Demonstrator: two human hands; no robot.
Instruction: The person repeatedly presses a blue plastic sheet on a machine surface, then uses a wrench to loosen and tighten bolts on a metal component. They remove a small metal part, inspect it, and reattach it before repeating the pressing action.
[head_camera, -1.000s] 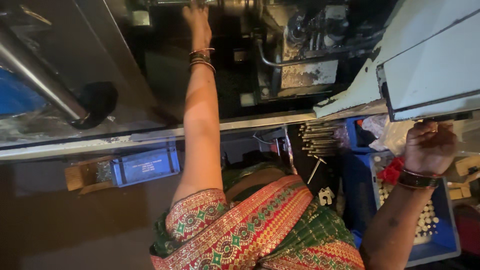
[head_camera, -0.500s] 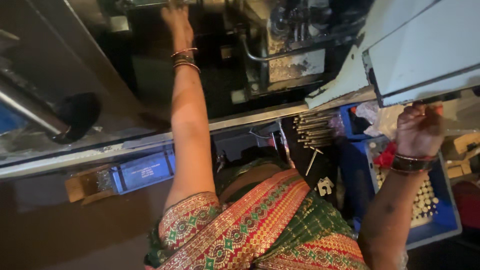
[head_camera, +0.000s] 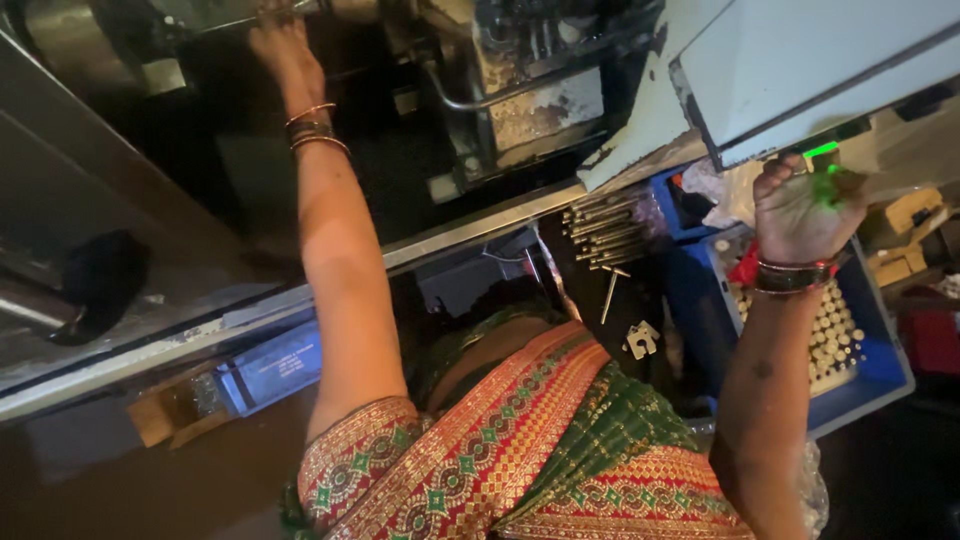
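Observation:
My left hand (head_camera: 283, 42) reaches far into the dark machine (head_camera: 520, 90) at the top, its fingers closed on a metal part at the frame's upper edge; the part is mostly cut off. Bangles ring that wrist. My right hand (head_camera: 803, 208) is raised under the edge of the pale grey machine panel (head_camera: 800, 70), fingers curled against it, with green light falling on them. Whether it holds anything is hidden. Below it stands a blue tray (head_camera: 880, 370) filled with several small round metal pieces.
A metal ledge (head_camera: 250, 310) runs across the machine's front. Several long metal rods (head_camera: 605, 228) lie beside the tray, with crumpled white cloth (head_camera: 725, 190) behind it. A blue box (head_camera: 275, 370) sits under the ledge at left. A black knob (head_camera: 100, 280) is at far left.
My left hand has stayed on the part inside the machine. My right hand has risen from above the tray to the panel's lower edge. The view has swung left.

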